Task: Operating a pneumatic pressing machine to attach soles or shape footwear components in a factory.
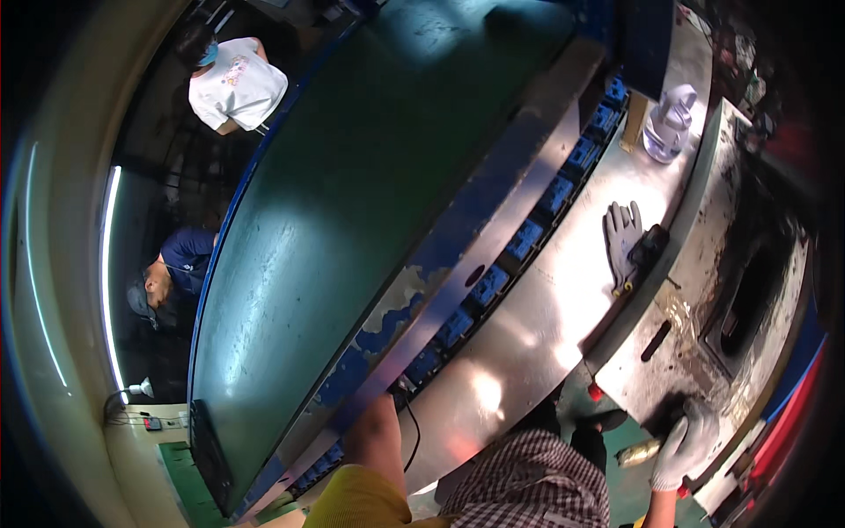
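The right hand (pixel 685 444), in a pale work glove, is closed around a dark-handled tool (pixel 666 421) at the near end of a stained metal bench (pixel 704 290). A brass-coloured cylindrical piece (pixel 638 453) sticks out just below and to the left of the glove, past the bench edge; whether it is part of the tool or a separate piece cannot be told. The tool's handle runs up and to the left from the glove, so its long axis lies roughly across the bench end, with the brass end pointing left and slightly down toward the green floor.

The left hand cannot be seen. Only the bare left forearm (pixel 378 440) shows, rising from the lower edge toward the blue clamp blocks (pixel 488 286) of the big press, and the hand itself is hidden behind the machine's edge, so whether it is spread or gripping cannot be told.

To work well here, the grip on the handle should be firm and the wrist kept in line with the tool, with the brass end kept clear of the bench rim.

Further up the shiny steel table (pixel 546 308) lie a spare grey glove (pixel 621 231) and a clear plastic bag (pixel 669 123). Two other people stand beyond the green machine body (pixel 352 220).
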Motion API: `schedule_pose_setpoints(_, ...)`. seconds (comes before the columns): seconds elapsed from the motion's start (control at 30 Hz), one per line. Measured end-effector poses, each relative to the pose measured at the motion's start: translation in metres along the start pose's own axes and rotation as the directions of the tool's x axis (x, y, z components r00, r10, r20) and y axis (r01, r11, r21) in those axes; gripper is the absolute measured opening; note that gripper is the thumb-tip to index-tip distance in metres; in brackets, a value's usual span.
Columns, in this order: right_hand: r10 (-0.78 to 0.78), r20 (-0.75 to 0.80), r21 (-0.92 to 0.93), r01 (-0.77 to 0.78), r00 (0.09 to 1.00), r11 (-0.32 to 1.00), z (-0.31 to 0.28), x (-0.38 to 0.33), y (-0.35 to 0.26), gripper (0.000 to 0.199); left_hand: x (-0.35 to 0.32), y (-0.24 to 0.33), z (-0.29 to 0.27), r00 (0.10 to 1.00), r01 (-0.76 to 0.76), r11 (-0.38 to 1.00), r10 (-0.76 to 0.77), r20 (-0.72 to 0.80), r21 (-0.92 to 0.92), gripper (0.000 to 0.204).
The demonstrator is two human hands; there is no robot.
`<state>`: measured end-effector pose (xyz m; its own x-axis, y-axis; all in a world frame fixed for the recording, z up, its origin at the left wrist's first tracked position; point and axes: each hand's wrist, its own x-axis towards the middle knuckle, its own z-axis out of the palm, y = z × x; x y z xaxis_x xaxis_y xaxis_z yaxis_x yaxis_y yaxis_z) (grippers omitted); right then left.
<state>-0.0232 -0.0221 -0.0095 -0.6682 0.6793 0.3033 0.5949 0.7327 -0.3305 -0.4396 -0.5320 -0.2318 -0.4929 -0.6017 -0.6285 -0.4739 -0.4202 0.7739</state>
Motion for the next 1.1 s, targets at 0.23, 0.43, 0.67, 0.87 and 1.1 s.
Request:
schedule_pose_setpoints(0.23,0.015,0.061,0.013,-0.016,0.998,1.000,-0.001,-0.005,0.003,0.028,-0.019,0.010,-0.008,0.986,0.116,0.985,-0.099,0.134,-0.128,0.065)
schedule_pose_setpoints(0.43,-0.005,0.039,0.008,0.005,0.999,1.000,0.000,-0.005,0.004,0.026,-0.110,0.011,-0.019,0.808,0.441,0.881,-0.306,0.504,-0.172,0.063)
schedule_pose_setpoints(0.67,-0.023,-0.024,0.069,0.025,0.999,0.997,0.001,-0.006,0.006,0.022,-0.281,-0.016,-0.034,0.284,0.518,0.713,-0.665,0.691,0.473,0.077)
schedule_pose_setpoints(0.87,0.031,-0.023,0.154,-0.027,0.999,0.988,-0.008,-0.002,0.001,0.026,-0.356,-0.040,0.017,0.140,0.499,0.650,-0.714,0.686,0.574,0.056)
schedule_pose_setpoints(1.1,0.095,0.464,0.789,-0.460,0.881,0.409,-0.048,-0.005,-0.035,0.070,-0.464,-0.051,0.048,-0.179,0.218,0.594,-0.756,0.630,0.775,0.078)
